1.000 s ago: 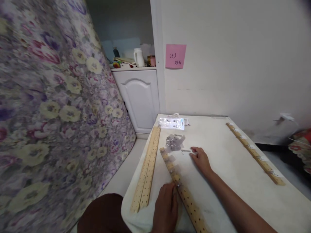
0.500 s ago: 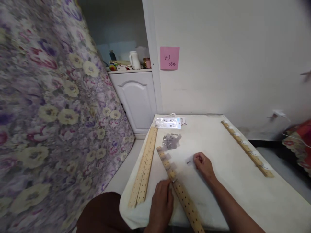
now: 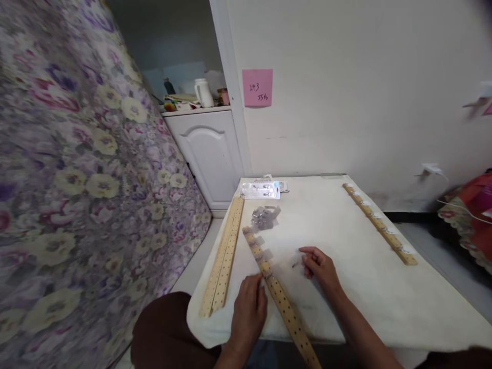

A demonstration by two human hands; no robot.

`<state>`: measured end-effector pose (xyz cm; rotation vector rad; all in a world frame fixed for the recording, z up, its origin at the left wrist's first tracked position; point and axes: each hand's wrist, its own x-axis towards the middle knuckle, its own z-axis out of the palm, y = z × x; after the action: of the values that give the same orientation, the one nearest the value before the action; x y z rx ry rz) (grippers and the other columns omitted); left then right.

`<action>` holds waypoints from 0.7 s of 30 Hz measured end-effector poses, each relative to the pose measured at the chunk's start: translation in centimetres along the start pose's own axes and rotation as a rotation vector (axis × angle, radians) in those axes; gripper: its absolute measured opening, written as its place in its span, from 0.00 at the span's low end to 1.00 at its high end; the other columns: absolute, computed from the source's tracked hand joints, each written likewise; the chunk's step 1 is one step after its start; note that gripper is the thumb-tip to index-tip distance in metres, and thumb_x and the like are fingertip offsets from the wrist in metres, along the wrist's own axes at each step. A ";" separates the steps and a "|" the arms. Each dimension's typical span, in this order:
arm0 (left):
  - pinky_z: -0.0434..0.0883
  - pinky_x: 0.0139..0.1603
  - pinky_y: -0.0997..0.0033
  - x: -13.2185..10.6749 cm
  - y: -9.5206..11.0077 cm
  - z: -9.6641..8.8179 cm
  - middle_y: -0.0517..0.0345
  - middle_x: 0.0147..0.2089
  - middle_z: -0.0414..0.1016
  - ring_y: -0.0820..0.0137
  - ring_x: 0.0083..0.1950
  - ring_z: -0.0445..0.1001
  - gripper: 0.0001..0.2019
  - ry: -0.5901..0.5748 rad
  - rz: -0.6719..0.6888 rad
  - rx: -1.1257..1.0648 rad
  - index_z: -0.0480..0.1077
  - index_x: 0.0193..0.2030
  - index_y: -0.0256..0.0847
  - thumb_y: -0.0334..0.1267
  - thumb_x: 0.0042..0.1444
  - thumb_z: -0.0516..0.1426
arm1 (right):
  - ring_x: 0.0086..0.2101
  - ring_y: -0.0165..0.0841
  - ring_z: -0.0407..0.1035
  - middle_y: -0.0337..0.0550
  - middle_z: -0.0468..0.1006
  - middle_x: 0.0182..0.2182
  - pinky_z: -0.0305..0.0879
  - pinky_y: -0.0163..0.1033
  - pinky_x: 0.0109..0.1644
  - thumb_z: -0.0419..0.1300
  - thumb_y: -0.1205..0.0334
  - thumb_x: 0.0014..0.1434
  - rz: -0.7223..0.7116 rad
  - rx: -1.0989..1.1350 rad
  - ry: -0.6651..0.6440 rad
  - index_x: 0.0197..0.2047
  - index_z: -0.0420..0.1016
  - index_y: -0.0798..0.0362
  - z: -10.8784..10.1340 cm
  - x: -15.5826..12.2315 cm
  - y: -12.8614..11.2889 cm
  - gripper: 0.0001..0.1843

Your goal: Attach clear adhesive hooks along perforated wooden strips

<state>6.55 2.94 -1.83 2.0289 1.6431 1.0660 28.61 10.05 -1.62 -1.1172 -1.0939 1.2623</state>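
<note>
My left hand (image 3: 248, 307) rests on the near part of a perforated wooden strip (image 3: 280, 295) that lies slanted across the white table (image 3: 346, 287), fingers bent against its left edge. My right hand (image 3: 321, 265) sits to the right of the strip, fingers curled in a pinch around a small metal piece (image 3: 295, 264) that is too small to name. A small pile of clear bagged metal hooks (image 3: 264, 216) lies beyond the strip's far end.
Two more perforated strips (image 3: 222, 256) lie side by side along the table's left edge. Another strip with white pieces on it (image 3: 378, 224) lies at the right. A blister pack (image 3: 260, 189) sits at the far edge. A floral mattress (image 3: 77, 169) leans at the left, and a white cabinet (image 3: 205, 148) stands behind.
My right hand has drawn back from the pile of hooks toward me, with a small piece pinched in it. The left hand has stayed on the strip. The view has shifted right.
</note>
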 end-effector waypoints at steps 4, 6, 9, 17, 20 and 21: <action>0.69 0.48 0.60 -0.1 0.3 -0.3 0.52 0.43 0.68 0.64 0.46 0.69 0.11 0.026 -0.034 -0.026 0.63 0.50 0.42 0.34 0.62 0.46 | 0.16 0.26 0.62 0.30 0.67 0.18 0.59 0.31 0.19 0.62 0.53 0.50 0.061 0.026 -0.088 0.40 0.70 0.55 1.0 -1.9 0.2 0.17; 0.70 0.47 0.62 -0.3 0.5 -0.6 0.52 0.42 0.69 0.65 0.45 0.70 0.11 0.043 -0.039 -0.051 0.64 0.48 0.41 0.35 0.62 0.47 | 0.15 0.25 0.62 0.31 0.68 0.19 0.58 0.31 0.18 0.62 0.53 0.50 0.096 0.006 -0.153 0.40 0.70 0.55 1.7 -2.9 0.2 0.17; 0.71 0.45 0.64 -1.4 0.9 -1.1 0.52 0.42 0.71 0.66 0.44 0.71 0.10 0.057 -0.034 -0.075 0.66 0.47 0.40 0.35 0.61 0.48 | 0.16 0.25 0.63 0.31 0.68 0.20 0.59 0.31 0.19 0.60 0.56 0.51 0.119 -0.048 -0.214 0.40 0.70 0.54 2.8 -4.0 0.2 0.15; 0.70 0.48 0.62 -5.0 0.7 -1.0 0.50 0.49 0.71 0.65 0.50 0.69 0.19 -0.048 0.101 0.017 0.64 0.57 0.44 0.28 0.60 0.48 | 0.19 0.29 0.69 0.33 0.70 0.23 0.65 0.34 0.24 0.56 0.61 0.53 0.101 -0.212 -0.201 0.41 0.71 0.53 3.8 -4.9 0.3 0.12; 0.69 0.49 0.60 -5.3 0.3 -0.6 0.49 0.51 0.70 0.63 0.51 0.67 0.25 -0.069 0.171 0.076 0.59 0.62 0.44 0.26 0.57 0.48 | 0.21 0.30 0.70 0.35 0.73 0.25 0.66 0.36 0.27 0.55 0.61 0.54 0.079 -0.293 -0.178 0.42 0.71 0.53 3.7 -5.0 0.4 0.12; 0.69 0.49 0.59 -5.3 0.2 -0.5 0.48 0.51 0.70 0.63 0.52 0.67 0.26 -0.073 0.193 0.098 0.58 0.63 0.44 0.25 0.57 0.48 | 0.21 0.31 0.70 0.36 0.73 0.25 0.66 0.36 0.27 0.54 0.61 0.54 0.073 -0.316 -0.181 0.43 0.71 0.53 3.7 -5.0 0.4 0.12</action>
<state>6.03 -2.24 -3.17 2.2997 1.5158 0.9764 24.86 5.09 -1.47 -1.3056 -1.4365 1.2966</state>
